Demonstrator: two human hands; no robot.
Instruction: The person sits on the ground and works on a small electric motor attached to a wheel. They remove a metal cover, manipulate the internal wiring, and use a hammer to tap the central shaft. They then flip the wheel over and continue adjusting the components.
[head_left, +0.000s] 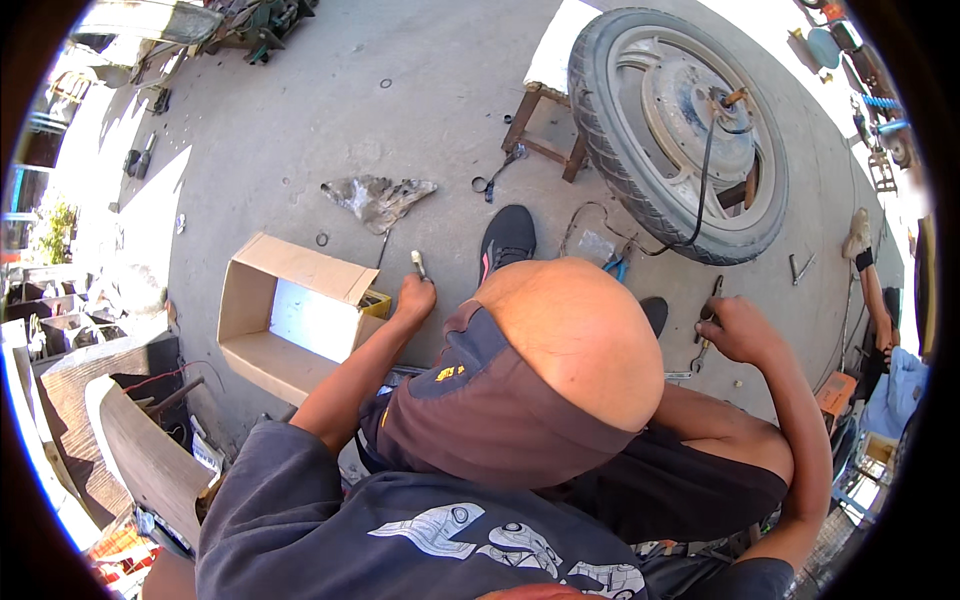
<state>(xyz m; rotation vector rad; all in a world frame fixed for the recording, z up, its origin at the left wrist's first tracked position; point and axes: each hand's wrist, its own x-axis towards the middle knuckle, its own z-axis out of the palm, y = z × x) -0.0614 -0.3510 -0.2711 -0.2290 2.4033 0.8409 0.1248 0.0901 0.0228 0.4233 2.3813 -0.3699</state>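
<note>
Near the cardboard box [262,352], my left hand [415,298] is closed around a small metal piece with a pale tip [418,260]; its exact kind is unclear. My right hand [742,330] is closed at a dark hand tool [716,288], part of which shows beyond the fingers; the fingers hide the rest. Ahead on the right, a wheel [597,130] with a tyre and a large metal hub leans tilted against a low wooden stool [520,122]. A black cable [706,175] runs from its axle to the floor, where blue-handled pliers [618,268] lie.
Scissors [490,184] and a crumpled plastic bag [380,200] lie on the concrete floor. A metal tool [800,268] rests right of the wheel. Another person's foot [858,236] is at far right, near an orange box [836,396]. Clutter lines the left edge.
</note>
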